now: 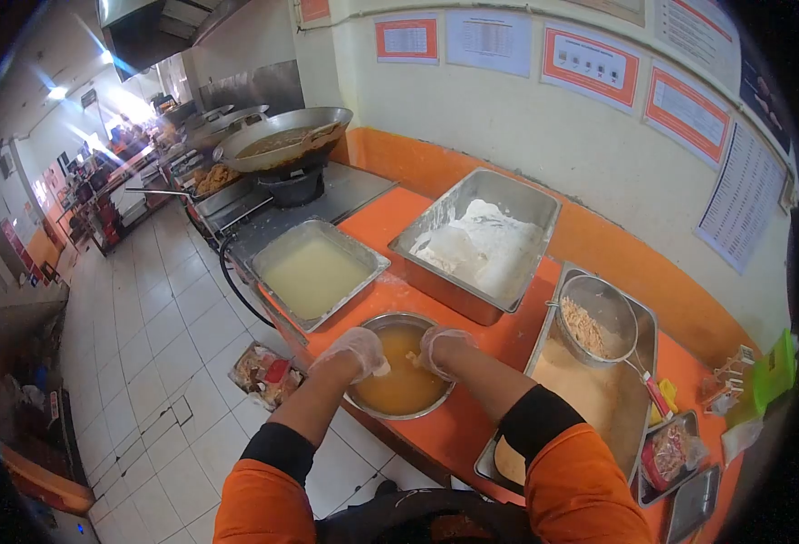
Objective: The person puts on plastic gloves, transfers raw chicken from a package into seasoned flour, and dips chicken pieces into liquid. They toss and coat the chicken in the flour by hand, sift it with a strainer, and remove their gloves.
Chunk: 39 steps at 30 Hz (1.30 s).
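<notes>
A round metal bowl of cloudy yellow-brown liquid stands at the orange counter's edge, in front of me. My left hand, in a clear plastic glove, reaches over the bowl's left side with its fingers curled; something pale shows at the fingertips. Opposite it, my gloved right hand curls over the right side, a small pale bit at its fingertips just above the liquid. What either hand holds is too small to name. Behind the bowl are a metal pan of pale yellow liquid and a deep pan of white flour.
On the right, a long tray of tan powder carries a strainer with crumbs. Small trays and a green container lie beyond. A large wok sits on the stove at back left. Packed bags are low beside the counter.
</notes>
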Tool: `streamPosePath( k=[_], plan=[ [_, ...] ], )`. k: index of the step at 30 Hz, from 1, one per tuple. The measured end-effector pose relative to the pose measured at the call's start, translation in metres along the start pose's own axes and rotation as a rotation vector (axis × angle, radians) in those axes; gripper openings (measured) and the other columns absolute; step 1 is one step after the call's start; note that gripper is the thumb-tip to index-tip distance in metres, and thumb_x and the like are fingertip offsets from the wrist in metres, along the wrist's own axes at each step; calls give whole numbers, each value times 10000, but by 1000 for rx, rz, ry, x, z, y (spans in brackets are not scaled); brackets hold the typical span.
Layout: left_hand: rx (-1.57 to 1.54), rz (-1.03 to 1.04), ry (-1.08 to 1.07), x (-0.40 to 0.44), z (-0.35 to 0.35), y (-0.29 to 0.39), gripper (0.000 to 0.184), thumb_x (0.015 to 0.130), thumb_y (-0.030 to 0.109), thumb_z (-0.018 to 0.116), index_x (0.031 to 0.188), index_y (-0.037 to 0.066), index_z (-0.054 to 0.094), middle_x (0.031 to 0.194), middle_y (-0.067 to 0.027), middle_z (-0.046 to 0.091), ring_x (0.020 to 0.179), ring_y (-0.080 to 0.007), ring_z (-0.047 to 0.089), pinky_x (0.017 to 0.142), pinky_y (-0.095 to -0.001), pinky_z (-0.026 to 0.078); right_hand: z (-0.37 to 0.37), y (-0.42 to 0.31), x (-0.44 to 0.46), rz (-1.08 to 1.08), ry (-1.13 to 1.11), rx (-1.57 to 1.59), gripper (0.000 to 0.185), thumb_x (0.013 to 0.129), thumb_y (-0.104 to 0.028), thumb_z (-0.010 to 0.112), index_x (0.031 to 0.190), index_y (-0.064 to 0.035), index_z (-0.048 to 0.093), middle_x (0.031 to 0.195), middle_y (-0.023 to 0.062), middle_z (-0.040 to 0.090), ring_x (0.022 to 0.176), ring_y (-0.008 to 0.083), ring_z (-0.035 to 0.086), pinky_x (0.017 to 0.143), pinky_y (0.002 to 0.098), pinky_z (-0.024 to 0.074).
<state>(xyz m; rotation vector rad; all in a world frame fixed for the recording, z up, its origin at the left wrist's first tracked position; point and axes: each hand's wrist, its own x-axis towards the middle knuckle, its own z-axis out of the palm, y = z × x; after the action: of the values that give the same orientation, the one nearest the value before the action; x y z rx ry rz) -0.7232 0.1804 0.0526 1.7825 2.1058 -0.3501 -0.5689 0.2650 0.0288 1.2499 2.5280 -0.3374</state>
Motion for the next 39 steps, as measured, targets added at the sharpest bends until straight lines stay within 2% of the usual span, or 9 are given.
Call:
streamPosePath(
  k=[8, 12, 18, 21, 24, 27, 30, 36, 39],
  plan=[
    [-177, -159, 96, 69, 69, -28, 262, 779, 262, 595, 920, 66, 697, 931, -163, 659, 902, -314, 635, 784, -401, 494, 22, 0, 9, 75, -145, 61, 345, 792, -357, 603, 995, -89, 679, 1010, 112, 662, 899, 252, 639, 737, 377, 504],
    [117, 150, 6, 19, 9, -7, 248, 758, 247, 595, 878, 58, 701, 894, -163, 663, 856, -312, 645, 748, -397, 502, -27, -2, -13, -36, -248, -56, 353, 780, -405, 607, 981, -126, 689, 990, 87, 669, 879, 244, 641, 696, 372, 502],
    [269, 3, 132, -18, -55, 35, 227, 774, 194, 563, 906, 71, 701, 967, -156, 657, 921, -303, 632, 795, -385, 501, -62, -2, -49, -4, -241, 47, 329, 767, -359, 611, 921, -79, 690, 890, 122, 672, 805, 260, 649, 674, 381, 508],
    [257, 80, 376, -27, -69, 62, 195, 794, 187, 555, 862, 88, 708, 895, -142, 671, 900, -293, 636, 773, -385, 505, -95, 9, -105, 58, -203, 84, 275, 778, -289, 586, 889, -60, 689, 853, 136, 667, 768, 280, 644, 668, 385, 509],
    [296, 266, 523, -60, -97, 103, 182, 782, 166, 552, 807, 72, 706, 830, -130, 673, 860, -284, 641, 736, -401, 508, -90, 47, -135, 79, -72, 44, 225, 786, -194, 541, 865, -52, 696, 857, 150, 669, 784, 303, 653, 655, 393, 516],
    [731, 775, 607, -86, -119, 143, 114, 700, 154, 628, 741, 76, 700, 784, -96, 670, 759, -261, 651, 683, -395, 515, -92, 87, -189, 147, 6, 45, 234, 774, -190, 553, 893, -49, 697, 922, 177, 663, 870, 312, 652, 702, 405, 517],
    [627, 1029, 466, -87, -121, 195, 102, 673, 137, 632, 734, 92, 700, 767, -81, 668, 763, -262, 647, 670, -391, 515, -102, 113, -244, 272, -49, 106, 261, 782, -194, 548, 941, -39, 685, 1000, 159, 652, 931, 302, 635, 753, 414, 505],
    [292, 612, 249, 1, -98, 283, 214, 779, 134, 564, 921, 25, 680, 962, -184, 648, 912, -340, 628, 761, -389, 510, -78, 222, -249, 625, 105, 218, 317, 783, -246, 562, 1031, -78, 667, 1107, 119, 627, 1037, 296, 594, 824, 411, 482],
    [141, 503, 297, 68, -89, 318, 228, 789, 141, 560, 945, 21, 676, 999, -192, 641, 943, -340, 624, 773, -390, 508, -61, 281, -222, 584, 93, 180, 333, 780, -256, 573, 1052, -85, 659, 1136, 122, 615, 1063, 298, 582, 852, 407, 472]
  ],
)
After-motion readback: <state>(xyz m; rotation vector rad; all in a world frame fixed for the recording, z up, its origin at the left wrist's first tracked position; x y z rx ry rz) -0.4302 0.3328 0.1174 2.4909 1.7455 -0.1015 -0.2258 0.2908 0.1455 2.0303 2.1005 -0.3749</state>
